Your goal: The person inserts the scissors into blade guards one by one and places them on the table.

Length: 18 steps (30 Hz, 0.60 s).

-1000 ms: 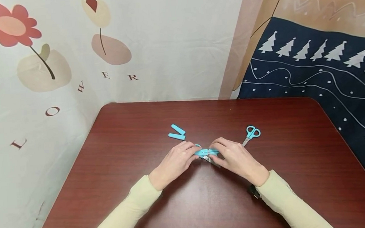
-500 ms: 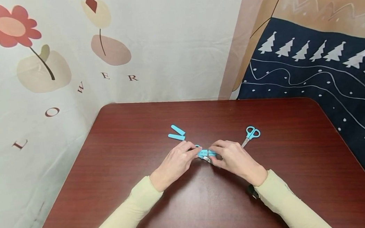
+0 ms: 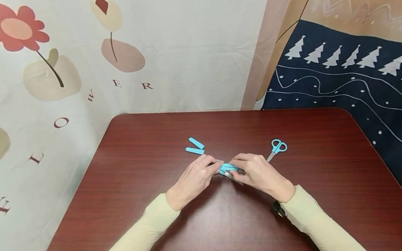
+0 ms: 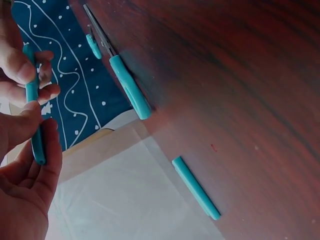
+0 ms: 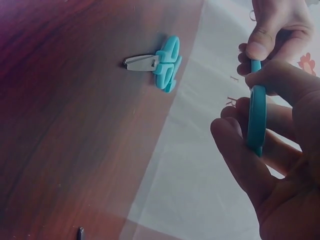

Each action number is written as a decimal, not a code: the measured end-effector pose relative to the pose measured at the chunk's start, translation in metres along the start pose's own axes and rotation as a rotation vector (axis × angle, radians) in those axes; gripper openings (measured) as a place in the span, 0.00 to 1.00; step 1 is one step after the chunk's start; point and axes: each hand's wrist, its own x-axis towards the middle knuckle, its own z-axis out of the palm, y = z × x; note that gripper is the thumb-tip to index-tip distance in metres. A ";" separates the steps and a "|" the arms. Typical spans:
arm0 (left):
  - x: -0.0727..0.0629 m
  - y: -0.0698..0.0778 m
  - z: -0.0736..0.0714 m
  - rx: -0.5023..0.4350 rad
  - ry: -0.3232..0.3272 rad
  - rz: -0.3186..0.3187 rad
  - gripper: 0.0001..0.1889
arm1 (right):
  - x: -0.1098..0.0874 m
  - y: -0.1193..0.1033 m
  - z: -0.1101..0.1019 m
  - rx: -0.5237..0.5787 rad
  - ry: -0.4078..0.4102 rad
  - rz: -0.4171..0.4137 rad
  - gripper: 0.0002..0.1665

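In the head view, my left hand (image 3: 193,176) and right hand (image 3: 259,173) meet over the middle of the table. The left pinches a slim light-blue blade cover (image 4: 38,147) between thumb and fingers. My right hand grips the light-blue handle of a pair of scissors (image 5: 257,117), seen edge-on in the right wrist view. Cover and handle are in line and meet end to end; the held blade is hidden. Below the hands a second pair of scissors (image 3: 229,175) lies on the table with its metal blade bare, its handle partly hidden by my left hand.
A third pair of blue-handled scissors (image 3: 276,147) lies beyond my right hand, blade toward it. Two loose blue blade covers (image 3: 195,150) lie beyond my left hand. The brown table (image 3: 147,144) backs onto a printed cloth (image 3: 197,64).
The gap between the blue cover and the scissors handle has closed as the two parts came together. The head view has turned slightly left. The things lying on the table have stayed put.
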 end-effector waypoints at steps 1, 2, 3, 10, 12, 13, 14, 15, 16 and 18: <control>0.000 0.000 0.000 0.000 -0.004 0.000 0.13 | 0.000 0.000 0.000 -0.008 0.002 -0.003 0.10; 0.000 0.000 0.000 0.000 -0.008 -0.001 0.13 | 0.000 -0.001 0.000 -0.015 0.002 -0.003 0.11; 0.000 0.000 0.000 0.000 -0.011 -0.002 0.13 | 0.000 -0.001 0.000 -0.021 0.001 -0.001 0.11; 0.001 0.000 0.001 -0.003 -0.020 -0.018 0.12 | 0.000 -0.002 0.000 -0.060 0.002 0.011 0.14; 0.001 0.001 0.002 0.002 -0.016 -0.016 0.12 | 0.001 -0.002 0.001 -0.071 0.008 0.007 0.15; 0.001 0.001 0.002 0.004 -0.014 -0.015 0.12 | 0.001 -0.002 0.001 -0.074 0.011 0.005 0.15; 0.001 0.001 0.003 0.007 -0.010 -0.013 0.13 | 0.001 -0.001 0.001 -0.076 0.015 0.003 0.15; 0.002 0.001 0.003 0.007 -0.007 -0.012 0.13 | 0.001 -0.001 0.001 -0.077 0.018 0.000 0.16; 0.002 0.002 0.003 0.007 -0.005 -0.011 0.13 | 0.001 -0.001 0.002 -0.075 0.019 -0.001 0.15; 0.002 0.001 0.004 0.008 0.001 -0.008 0.14 | 0.001 0.000 0.002 -0.065 0.024 -0.005 0.15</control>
